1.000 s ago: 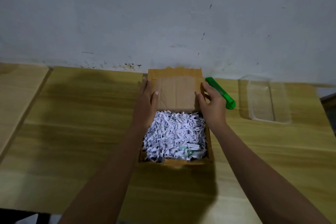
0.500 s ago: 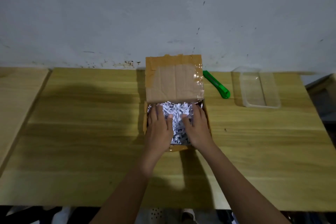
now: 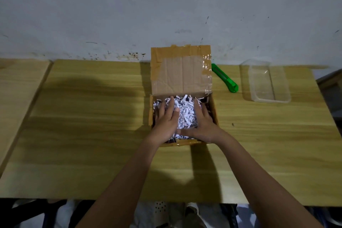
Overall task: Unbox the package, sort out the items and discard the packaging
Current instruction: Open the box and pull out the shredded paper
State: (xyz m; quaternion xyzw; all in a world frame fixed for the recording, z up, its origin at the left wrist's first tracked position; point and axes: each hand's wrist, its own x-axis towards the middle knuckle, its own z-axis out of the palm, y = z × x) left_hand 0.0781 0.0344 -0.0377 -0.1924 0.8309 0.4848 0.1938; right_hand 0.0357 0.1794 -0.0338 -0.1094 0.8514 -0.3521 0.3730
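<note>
A small cardboard box stands on the wooden table by the wall, its taped lid folded back upright. White shredded paper fills the box. My left hand lies flat on the left side of the shreds with fingers spread. On the right side rests my right hand, its thumb reaching toward the left hand along the near edge. Whatever lies under the paper is hidden.
A green utility knife lies just right of the lid. Further right sits a clear plastic tray. A second wooden surface adjoins on the left. The table's near edge is at the bottom, with legs and shoes below.
Both hands left the lid, which now stands open, and came down onto the shredded paper. Since half a second ago they have spread slightly apart inside the box.
</note>
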